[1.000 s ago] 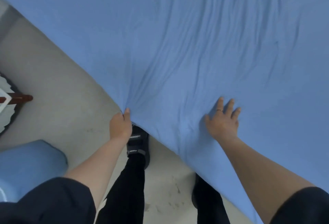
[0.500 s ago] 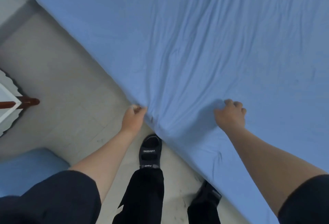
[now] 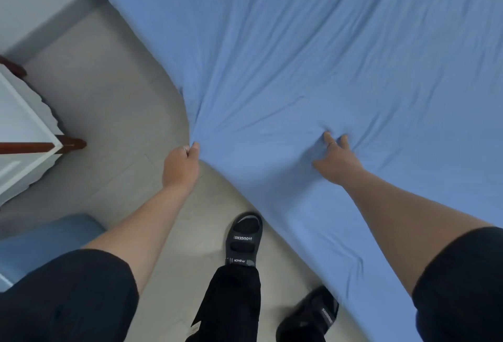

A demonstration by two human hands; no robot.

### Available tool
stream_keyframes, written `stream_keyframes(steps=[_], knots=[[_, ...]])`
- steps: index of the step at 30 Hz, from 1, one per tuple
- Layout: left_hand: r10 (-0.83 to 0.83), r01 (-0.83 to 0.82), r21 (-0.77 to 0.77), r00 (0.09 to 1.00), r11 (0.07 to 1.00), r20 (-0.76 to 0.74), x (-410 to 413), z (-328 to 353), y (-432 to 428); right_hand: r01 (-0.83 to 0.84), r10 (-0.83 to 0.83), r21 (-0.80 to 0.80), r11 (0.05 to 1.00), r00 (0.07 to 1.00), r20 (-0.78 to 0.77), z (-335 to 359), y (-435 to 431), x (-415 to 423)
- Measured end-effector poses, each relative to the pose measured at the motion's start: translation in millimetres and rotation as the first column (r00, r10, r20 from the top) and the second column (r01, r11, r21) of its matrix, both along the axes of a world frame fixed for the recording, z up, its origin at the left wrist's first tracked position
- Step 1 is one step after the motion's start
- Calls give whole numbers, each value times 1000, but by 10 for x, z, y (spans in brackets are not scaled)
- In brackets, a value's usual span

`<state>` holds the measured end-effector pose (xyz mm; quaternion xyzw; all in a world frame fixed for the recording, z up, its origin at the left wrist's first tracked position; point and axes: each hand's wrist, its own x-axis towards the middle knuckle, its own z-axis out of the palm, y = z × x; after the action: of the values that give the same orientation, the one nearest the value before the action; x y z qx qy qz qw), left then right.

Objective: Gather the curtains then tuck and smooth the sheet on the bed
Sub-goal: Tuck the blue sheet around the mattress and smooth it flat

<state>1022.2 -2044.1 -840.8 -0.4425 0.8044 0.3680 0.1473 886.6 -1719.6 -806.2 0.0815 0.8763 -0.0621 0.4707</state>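
Sandal (image 3: 243,238) straps: "DIOUGENS" & "FASHION", upside-down.

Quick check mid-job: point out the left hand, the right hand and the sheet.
left hand (image 3: 181,169), head view, on the back of the hand.
right hand (image 3: 337,163), head view, on the back of the hand.
sheet (image 3: 299,56), head view, on its wrinkled top surface.

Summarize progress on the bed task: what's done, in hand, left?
Done: the blue sheet is already spread out. In hand: the left hand pinches its edge, creases fanning out from the pinch, while the right hand presses on top. Left: tucking that edge and smoothing the creases. Curtains are not in view, so that step cannot be judged.
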Motion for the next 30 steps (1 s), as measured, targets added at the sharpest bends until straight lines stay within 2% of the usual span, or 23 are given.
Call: stream_keyframes(steps=[7,9,10,12,14,16,18,20,23,26,28,30], knots=[[92,-141,295,980,945,174,-297,-59,115,-107,103,65,992,993,62,55,-11,-10],[45,-97,278,981,956,187,-415,-7,126,-193,180,152,969,979,97,132,-91,-36],[34,-69,211,985,975,168,-493,39,101,-247,236,197,949,969,77,173,-156,-73],[68,-72,53,994,996,86,-716,97,-17,-297,330,210,931,934,-140,228,-316,-237],[114,-115,-35,993,993,-25,-1068,146,-170,-264,267,65,962,874,-406,189,-499,-497],[158,-164,-69,983,984,-90,-1409,139,-357,-260,181,-74,963,823,-539,46,-719,-790],[188,-201,-148,977,968,-99,-1626,66,-553,-237,150,-101,966,836,-528,-113,-919,-1036],[196,-202,-180,979,963,-52,-1728,-25,-706,-219,170,-59,974,876,-451,-277,-1026,-1197],[91,-93,-212,996,973,-18,-1749,-117,-860,-223,212,14,975,900,-382,-440,-1109,-1304],[19,-39,-289,997,956,-71,-1641,-60,-1044,-203,192,14,979,900,-392,-396,-1068,-1329],[62,-83,-313,995,946,-76,-1461,-53,-1234,-211,206,29,977,907,-368,-342,-1044,-1347],[145,-141,-237,989,961,0,-1292,-89,-1369,-249,263,86,965,909,-322,-321,-1055,-1372]])
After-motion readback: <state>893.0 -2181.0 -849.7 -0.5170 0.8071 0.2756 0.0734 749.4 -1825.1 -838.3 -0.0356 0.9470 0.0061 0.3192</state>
